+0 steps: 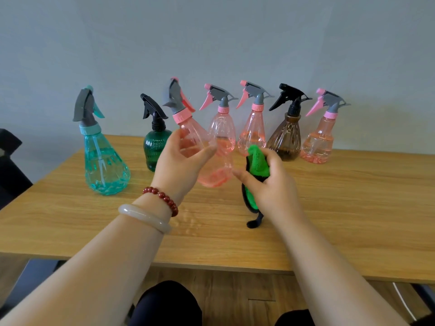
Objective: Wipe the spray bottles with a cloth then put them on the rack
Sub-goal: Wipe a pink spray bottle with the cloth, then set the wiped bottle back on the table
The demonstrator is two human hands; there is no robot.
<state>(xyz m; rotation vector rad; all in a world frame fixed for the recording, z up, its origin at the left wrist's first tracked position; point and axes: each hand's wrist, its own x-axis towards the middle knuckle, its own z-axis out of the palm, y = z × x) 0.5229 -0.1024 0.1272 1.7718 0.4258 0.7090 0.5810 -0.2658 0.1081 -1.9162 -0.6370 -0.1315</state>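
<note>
The left fingers (208, 148) and thumb curl round the body of a pink bottle (194, 134). They hold it tilted above the middle of the counter (329, 220), with its grey trigger head leaning far-left and its base near-right. The left hand (181, 165) wears a red bead bracelet (162, 196) and a pale bangle (146, 217) at the wrist.

The right hand (270, 187) is just right of the bottle's base. Its fingers are bunched round a green cloth (257, 161) with a black edge, whose tail hangs down to the counter. I cannot tell whether cloth and bottle touch.

There are seven bottles in all: four pink, one teal, one dark green and one brown. Three pink ones (223, 132) (252, 132) (319, 142) and the brown one (286, 137) stand in a row at the far edge by the wall (211, 43). The green one (155, 144) stands to the left of them. The teal one (103, 161) stands nearer and further left, apart from the rest. Their sides show only moulded ribs and facets.

Wood grain shows from the hands to the near edge and across the right side.
</note>
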